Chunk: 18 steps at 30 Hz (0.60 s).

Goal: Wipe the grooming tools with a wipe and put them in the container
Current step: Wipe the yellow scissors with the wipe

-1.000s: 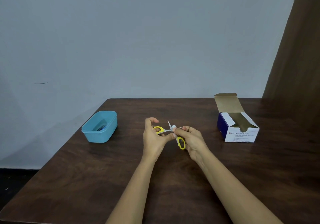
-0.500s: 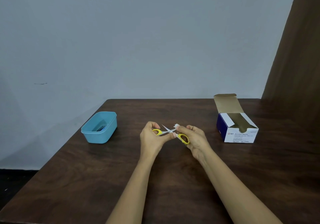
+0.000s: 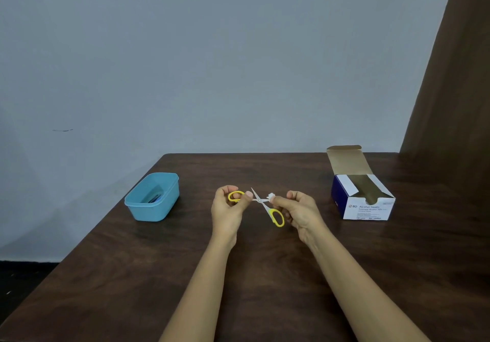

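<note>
Small scissors [image 3: 275, 216] with yellow loop handles hang spread wide above the table's middle. My left hand [image 3: 228, 208] grips one yellow handle between thumb and fingers. My right hand [image 3: 298, 213] pinches a small white wipe [image 3: 271, 196] around one blade near its tip. The other blade points up and left, bare, and the second handle hangs free below the right fingers. A light blue plastic container [image 3: 156, 210] stands on the table to the left, apart from both hands, with a dark blue tool lying inside.
An open white and blue box of alcohol swabs [image 3: 367, 208] stands at the right with its lid flap up. The dark wooden table [image 3: 265, 275] reaches a grey wall at the back. A brown curtain hangs at the far right.
The scissors have been spread wider and turned; the free yellow handle now hangs lower. My right hand has slid the wipe outward along the blade toward its tip.
</note>
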Motion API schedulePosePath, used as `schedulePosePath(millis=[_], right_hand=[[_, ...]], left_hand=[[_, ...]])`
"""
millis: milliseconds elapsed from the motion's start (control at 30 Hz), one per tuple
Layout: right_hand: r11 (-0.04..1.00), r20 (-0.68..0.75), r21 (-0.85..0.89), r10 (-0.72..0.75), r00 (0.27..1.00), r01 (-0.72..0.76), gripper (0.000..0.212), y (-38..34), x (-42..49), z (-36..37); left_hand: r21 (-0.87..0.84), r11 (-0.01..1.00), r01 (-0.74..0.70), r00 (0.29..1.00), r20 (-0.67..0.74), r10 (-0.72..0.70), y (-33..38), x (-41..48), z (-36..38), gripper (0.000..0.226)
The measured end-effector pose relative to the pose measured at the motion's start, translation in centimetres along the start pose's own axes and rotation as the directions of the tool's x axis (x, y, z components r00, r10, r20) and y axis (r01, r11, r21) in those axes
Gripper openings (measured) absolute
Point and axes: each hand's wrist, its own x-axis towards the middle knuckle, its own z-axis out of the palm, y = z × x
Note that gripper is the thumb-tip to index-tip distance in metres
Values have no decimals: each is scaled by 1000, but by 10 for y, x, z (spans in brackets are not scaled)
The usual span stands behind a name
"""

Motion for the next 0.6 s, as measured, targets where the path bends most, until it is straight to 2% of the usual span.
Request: schedulePosePath(millis=[133, 300, 367, 500, 600], right_hand=[[993, 45, -116, -5, 999, 11, 32, -5, -3, -1], [938, 176, -343, 17, 984, 45, 21, -16, -9, -6], [935, 200, -354, 42, 979, 32, 20, -17, -7, -11], [962, 154, -274, 48, 987, -4, 16, -18, -1, -20], [971, 179, -238, 60, 982, -16, 14, -19, -3, -18]], left_hand=[[-184, 977, 104, 990, -71, -119, 0, 8, -2, 25], [-217, 972, 86, 994, -47, -98, 2, 6, -3, 20], [-239, 968, 74, 995, -50, -88, 2, 6, -3, 20], [-283, 957, 69, 992, -85, -96, 4, 8, -7, 25], [-255, 962, 93, 994, -27, -103, 6, 7, -9, 26]])
